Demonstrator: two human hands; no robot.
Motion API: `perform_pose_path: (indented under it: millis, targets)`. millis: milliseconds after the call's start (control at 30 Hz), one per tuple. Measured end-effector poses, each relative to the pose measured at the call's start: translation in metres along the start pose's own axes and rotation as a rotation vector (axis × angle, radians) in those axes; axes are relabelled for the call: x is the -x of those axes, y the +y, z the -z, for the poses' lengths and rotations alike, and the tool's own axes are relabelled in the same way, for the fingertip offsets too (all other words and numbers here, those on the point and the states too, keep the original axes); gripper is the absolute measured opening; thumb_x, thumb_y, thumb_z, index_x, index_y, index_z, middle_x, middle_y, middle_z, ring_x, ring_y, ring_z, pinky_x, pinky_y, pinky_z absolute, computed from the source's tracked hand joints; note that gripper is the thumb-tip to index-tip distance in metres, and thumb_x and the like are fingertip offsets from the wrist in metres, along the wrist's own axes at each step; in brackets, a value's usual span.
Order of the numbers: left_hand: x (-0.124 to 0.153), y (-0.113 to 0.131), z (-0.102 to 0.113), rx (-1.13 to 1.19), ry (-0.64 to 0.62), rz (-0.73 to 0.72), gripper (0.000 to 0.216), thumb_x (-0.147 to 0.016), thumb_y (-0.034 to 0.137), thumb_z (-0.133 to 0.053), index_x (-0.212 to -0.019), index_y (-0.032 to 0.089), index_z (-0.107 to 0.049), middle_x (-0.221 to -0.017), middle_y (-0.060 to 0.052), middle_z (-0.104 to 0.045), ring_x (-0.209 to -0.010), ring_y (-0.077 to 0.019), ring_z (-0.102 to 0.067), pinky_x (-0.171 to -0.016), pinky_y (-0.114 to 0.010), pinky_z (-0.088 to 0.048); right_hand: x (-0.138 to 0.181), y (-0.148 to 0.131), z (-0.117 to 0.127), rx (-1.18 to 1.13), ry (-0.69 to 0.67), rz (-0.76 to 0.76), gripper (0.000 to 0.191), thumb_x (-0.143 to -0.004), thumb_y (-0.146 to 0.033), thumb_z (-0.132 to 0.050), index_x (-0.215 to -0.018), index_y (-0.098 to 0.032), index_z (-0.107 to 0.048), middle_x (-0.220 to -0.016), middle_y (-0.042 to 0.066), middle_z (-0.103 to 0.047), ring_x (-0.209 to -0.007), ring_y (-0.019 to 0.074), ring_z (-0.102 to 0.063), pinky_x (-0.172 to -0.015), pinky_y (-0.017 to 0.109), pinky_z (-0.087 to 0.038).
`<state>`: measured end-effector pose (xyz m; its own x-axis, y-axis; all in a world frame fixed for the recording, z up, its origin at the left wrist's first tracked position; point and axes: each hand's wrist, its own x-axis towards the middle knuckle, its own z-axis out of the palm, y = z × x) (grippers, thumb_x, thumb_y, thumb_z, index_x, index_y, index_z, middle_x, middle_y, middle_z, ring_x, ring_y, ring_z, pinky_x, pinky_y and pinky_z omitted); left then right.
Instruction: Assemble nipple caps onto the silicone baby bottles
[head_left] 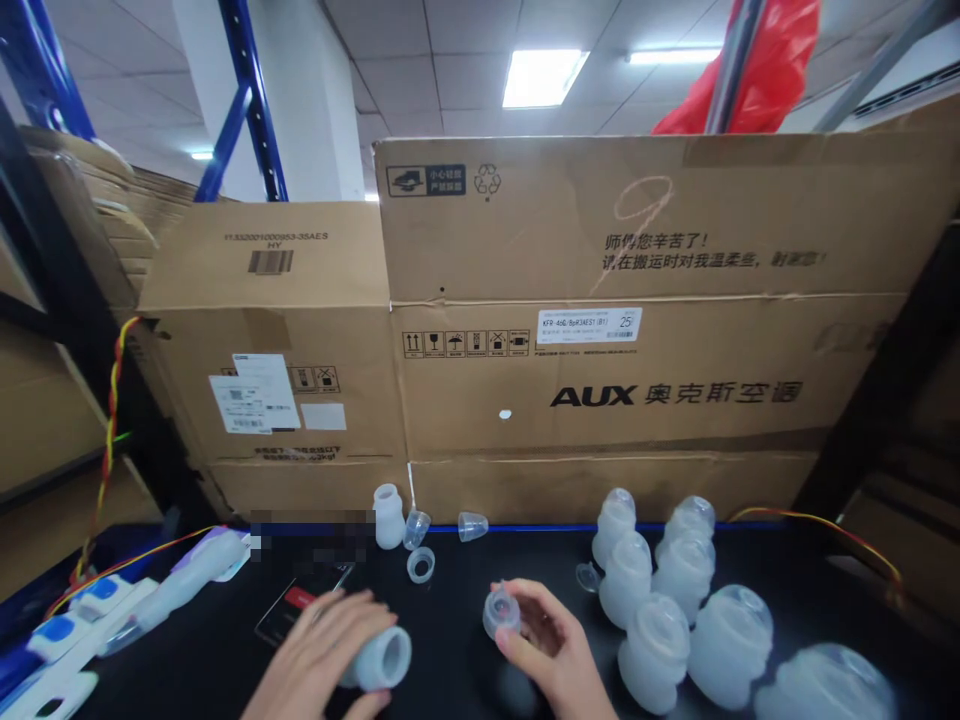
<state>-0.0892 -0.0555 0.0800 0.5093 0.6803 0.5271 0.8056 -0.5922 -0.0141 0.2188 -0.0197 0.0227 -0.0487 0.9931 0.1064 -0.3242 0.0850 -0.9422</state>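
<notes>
My left hand (322, 645) is closed around a small translucent white bottle (381, 660), tipped so its uncapped mouth faces right. In the fingers of my right hand (553, 640) is a small translucent cap piece (501, 612) with a raised centre, held apart from the bottle. Beyond my hands, another uncapped white bottle (388, 520) stands upright. Near it are a clear cup-shaped cover (416, 530), a second clear cover (472, 527) on its side and a white screw ring (421, 565). To the right stand several white bottles (654, 655) with clear covers on.
A small clear piece (587, 577) lies beside the covered bottles. Behind the black tabletop (450, 620) rise cardboard panels (480, 400). At left are white-and-blue items (90, 610), red-yellow wire (112, 400) and a dark flat pack (289, 600) partly behind my left hand.
</notes>
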Motion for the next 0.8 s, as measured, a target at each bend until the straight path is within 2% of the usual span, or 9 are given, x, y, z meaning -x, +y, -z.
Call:
perform_pose_path:
  millis: [133, 233, 367, 500, 600, 667, 700, 767, 800]
  targets:
    - [-0.036, 0.049, -0.043, 0.507, -0.063, 0.094, 0.045, -0.083, 0.050, -0.085, -0.124, 0.037, -0.072, -0.105, 0.002, -0.081, -0.085, -0.0189, -0.079, -0.076, -0.026, -0.064, 0.001, 0.001, 0.004, -0.091, -0.145, 0.018, 0.054, -0.069, -0.056, -0.097, -0.103, -0.025, -0.068, -0.118, 0.013, -0.080, -0.112, 0.0331, -0.076, -0.099, 0.045, -0.058]
    - [-0.044, 0.073, -0.069, 0.740, 0.006, 0.270, 0.041, -0.088, 0.044, -0.077, -0.127, 0.032, -0.074, -0.110, -0.004, -0.080, -0.094, -0.0223, -0.079, -0.085, -0.028, -0.063, 0.003, 0.009, 0.010, 0.016, -0.254, 0.071, 0.047, -0.082, -0.053, -0.089, -0.114, -0.027, -0.066, -0.118, 0.010, -0.080, -0.111, 0.0303, -0.075, -0.099, 0.044, -0.057]
    - [-0.036, 0.078, -0.085, 0.841, 0.158, 0.491, 0.047, -0.083, 0.057, -0.079, -0.121, 0.029, -0.079, -0.122, -0.009, -0.081, -0.113, -0.0300, -0.075, -0.102, -0.037, -0.059, 0.007, 0.017, 0.021, 0.311, -0.263, 0.179, 0.050, -0.092, -0.054, -0.078, -0.134, -0.029, -0.068, -0.134, 0.013, -0.074, -0.122, 0.0323, -0.069, -0.110, 0.049, -0.049]
    - [-0.031, 0.071, -0.087, 1.159, 0.055, 0.580, 0.058, -0.077, 0.064, -0.082, -0.118, 0.022, -0.079, -0.102, -0.009, -0.082, -0.087, -0.0239, -0.076, -0.079, -0.031, -0.061, 0.008, 0.015, 0.021, 0.384, -0.291, 0.221, 0.055, -0.093, -0.059, -0.075, -0.138, -0.029, -0.066, -0.137, 0.013, -0.073, -0.122, 0.0323, -0.068, -0.108, 0.047, -0.051]
    - [-0.035, 0.069, -0.085, 1.274, -0.006, 0.592, 0.055, -0.075, 0.063, -0.085, -0.108, 0.019, -0.079, -0.094, -0.007, -0.081, -0.084, -0.0237, -0.074, -0.074, -0.030, -0.058, 0.007, 0.006, 0.011, 0.534, -0.201, 0.222, 0.049, -0.084, -0.064, -0.081, -0.113, -0.026, -0.074, -0.103, 0.007, -0.078, -0.089, 0.0257, -0.069, -0.082, 0.036, -0.055]
    - [-0.038, 0.069, -0.083, 1.278, -0.006, 0.600, 0.053, -0.079, 0.061, -0.084, -0.110, 0.019, -0.077, -0.097, -0.008, -0.080, -0.087, -0.0245, -0.074, -0.077, -0.032, -0.058, 0.008, -0.001, 0.004, 0.628, -0.176, 0.291, 0.042, -0.086, -0.065, -0.078, -0.080, -0.024, -0.071, -0.075, 0.002, -0.069, -0.071, 0.0206, -0.060, -0.070, 0.032, -0.049]
    - [-0.040, 0.069, -0.083, 1.282, -0.012, 0.604, 0.052, -0.082, 0.061, -0.081, -0.111, 0.018, -0.077, -0.097, -0.009, -0.080, -0.086, -0.0240, -0.073, -0.076, -0.032, -0.058, 0.010, -0.005, 0.002, 0.642, -0.187, 0.338, 0.048, -0.092, -0.064, -0.071, -0.067, -0.023, -0.065, -0.065, 0.000, -0.061, -0.065, 0.0188, -0.056, -0.065, 0.031, -0.046]
    - [-0.039, 0.068, -0.083, 1.289, -0.027, 0.606, 0.051, -0.088, 0.061, -0.075, -0.115, 0.017, -0.075, -0.097, -0.009, -0.079, -0.082, -0.0222, -0.073, -0.072, -0.031, -0.058, 0.013, -0.014, 0.001, 0.615, -0.174, 0.404, 0.055, -0.102, -0.058, -0.058, -0.059, -0.023, -0.059, -0.060, 0.000, -0.054, -0.060, 0.0179, -0.052, -0.061, 0.030, -0.044]
    - [-0.038, 0.068, -0.083, 1.284, -0.028, 0.606, 0.052, -0.089, 0.061, -0.073, -0.117, 0.017, -0.074, -0.099, -0.010, -0.079, -0.082, -0.0220, -0.073, -0.071, -0.030, -0.059, 0.015, -0.019, 0.001, 0.588, -0.130, 0.413, 0.046, -0.102, -0.054, -0.060, -0.067, -0.024, -0.065, -0.066, 0.001, -0.058, -0.062, 0.0189, -0.054, -0.062, 0.031, -0.047]
